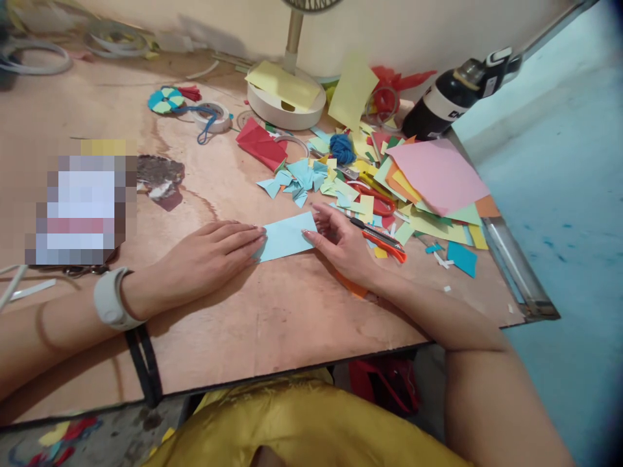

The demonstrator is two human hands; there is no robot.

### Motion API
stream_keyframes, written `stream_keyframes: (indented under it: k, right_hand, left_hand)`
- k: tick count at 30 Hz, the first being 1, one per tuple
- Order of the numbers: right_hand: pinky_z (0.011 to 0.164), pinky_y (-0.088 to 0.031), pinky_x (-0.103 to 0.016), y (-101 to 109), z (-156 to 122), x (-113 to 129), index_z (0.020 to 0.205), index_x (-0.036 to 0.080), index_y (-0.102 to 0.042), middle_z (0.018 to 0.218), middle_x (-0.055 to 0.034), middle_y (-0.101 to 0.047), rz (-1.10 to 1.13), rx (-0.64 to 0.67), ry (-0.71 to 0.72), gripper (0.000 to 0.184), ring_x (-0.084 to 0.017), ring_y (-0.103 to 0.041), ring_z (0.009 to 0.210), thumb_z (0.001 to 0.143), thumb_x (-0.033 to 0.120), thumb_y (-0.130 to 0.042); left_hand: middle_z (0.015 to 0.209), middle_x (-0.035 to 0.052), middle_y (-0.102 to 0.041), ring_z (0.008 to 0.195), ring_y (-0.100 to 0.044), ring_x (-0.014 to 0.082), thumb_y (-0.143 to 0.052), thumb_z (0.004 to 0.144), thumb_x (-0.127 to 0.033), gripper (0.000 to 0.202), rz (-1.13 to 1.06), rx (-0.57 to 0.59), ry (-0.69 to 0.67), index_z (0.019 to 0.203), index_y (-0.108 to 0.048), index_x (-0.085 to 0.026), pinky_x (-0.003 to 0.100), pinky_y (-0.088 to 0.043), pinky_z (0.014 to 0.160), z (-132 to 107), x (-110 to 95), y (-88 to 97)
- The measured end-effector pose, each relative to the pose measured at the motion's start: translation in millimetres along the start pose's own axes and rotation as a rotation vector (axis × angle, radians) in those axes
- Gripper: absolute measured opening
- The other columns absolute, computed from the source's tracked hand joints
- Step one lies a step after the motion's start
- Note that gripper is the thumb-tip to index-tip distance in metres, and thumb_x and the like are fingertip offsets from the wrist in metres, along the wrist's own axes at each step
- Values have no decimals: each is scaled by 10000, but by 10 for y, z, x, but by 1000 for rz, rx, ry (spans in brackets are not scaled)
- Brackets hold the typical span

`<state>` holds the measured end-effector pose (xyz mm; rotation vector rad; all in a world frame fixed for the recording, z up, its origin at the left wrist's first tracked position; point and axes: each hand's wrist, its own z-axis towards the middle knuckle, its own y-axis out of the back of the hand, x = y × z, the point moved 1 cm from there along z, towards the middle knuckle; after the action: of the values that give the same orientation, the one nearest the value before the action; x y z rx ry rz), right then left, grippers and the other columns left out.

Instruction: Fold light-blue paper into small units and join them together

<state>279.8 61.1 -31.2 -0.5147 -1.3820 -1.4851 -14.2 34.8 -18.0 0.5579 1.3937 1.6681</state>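
A light blue paper rectangle (288, 237) lies on the wooden table between my hands. My left hand (221, 250) rests flat on its left end, fingers stretched out and side by side. At the right end, my right hand (335, 237) pinches the paper edge, thumb on top and the other fingers curled behind. Just right of that hand lie a black utility knife (372, 230) and an orange-handled tool (389, 248). Small folded light blue paper pieces (300, 178) are heaped beyond the sheet.
Red-handled scissors (377, 198), blue yarn (342, 148) and paper scraps crowd the right side. Behind them are pink paper (438, 172), a black bottle (433, 107) and a white fan base (277, 110). White tape (213, 117) lies further left. A blurred-out object (80, 207) sits at the left.
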Motion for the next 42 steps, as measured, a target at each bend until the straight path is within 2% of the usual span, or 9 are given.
stream_keyframes:
  k: [2, 5, 9, 15, 19, 24, 30, 40, 42]
  right_hand:
    - [902, -634, -409, 16, -9, -4, 1466, 257, -583, 1235, -91, -765, -111, -15, 78, 477, -225, -739, 1052, 1017, 411, -632]
    - [967, -629, -456, 41, -31, 51, 1403, 286, -665, 1221, -73, -805, -274, 32, 295, 361, -236, -764, 1110, 1064, 306, -545]
    - [945, -647, -433, 53, -50, 115, 1250, 257, -753, 1246, -79, -806, -383, 124, 497, 297, -226, -765, 1164, 1076, 224, -514]
    - [866, -653, -429, 59, -61, 110, 1204, 263, -765, 1164, -90, -812, -434, 102, 517, 264, -230, -767, 1040, 1066, 231, -542]
    - [854, -629, -442, 16, -112, 127, 1177, 298, -766, 1171, -68, -803, -517, 164, 622, 252, -242, -751, 1073, 1061, 235, -552]
    - [881, -618, -442, -66, -147, 121, 1185, 291, -746, 1215, -63, -792, -535, 221, 718, 246, -240, -737, 1118, 1058, 203, -554]
    - [810, -622, -400, -108, -124, 129, 1178, 157, -708, 1120, -113, -802, -507, 118, 902, 186, -241, -745, 1014, 1000, 129, -661]
    - [827, -644, -387, -149, -104, 146, 1159, 154, -690, 1108, -99, -804, -465, 110, 892, 171, -221, -733, 1002, 989, 136, -689]
    - [831, -644, -384, -155, -105, 143, 1165, 173, -689, 1107, -90, -801, -442, 110, 868, 170, -213, -731, 1001, 997, 147, -681]
  left_hand:
    - [1499, 171, -653, 1358, -640, 347, -466, 1099, -194, 419, 27, 1, -13, 1497, -593, -166, 572, -535, 1130, -2, -5, 1]
    - [1501, 167, -654, 1357, -645, 351, -452, 1099, -198, 419, 53, -7, -18, 1489, -600, -168, 578, -530, 1136, -9, -12, 3]
    - [1485, 181, -664, 1335, -662, 352, -405, 1105, -190, 415, 93, 0, -38, 1452, -628, -144, 568, -550, 1113, 4, -31, 15]
    - [1462, 192, -678, 1307, -680, 357, -377, 1102, -180, 419, 98, -24, -40, 1405, -660, -119, 575, -569, 1084, 21, -45, 25]
    - [1496, 160, -661, 1346, -658, 335, -435, 1086, -184, 404, 63, -7, -6, 1430, -648, -171, 541, -552, 1122, 6, -38, 18]
    - [1491, 169, -661, 1348, -655, 348, -446, 1085, -170, 400, 49, -1, 10, 1430, -646, -159, 548, -558, 1109, 8, -41, 13]
    - [1485, 173, -663, 1335, -660, 344, -471, 1098, -208, 382, 121, 37, 1, 1445, -615, -139, 525, -557, 1100, 16, -49, 34]
    - [1444, 180, -689, 1302, -667, 338, -399, 1119, -190, 366, 212, 34, -59, 1399, -608, -79, 488, -543, 1037, 46, -84, 105]
    - [1445, 161, -692, 1306, -666, 323, -378, 1122, -198, 370, 201, 39, -46, 1392, -617, -118, 480, -536, 1045, 56, -86, 113]
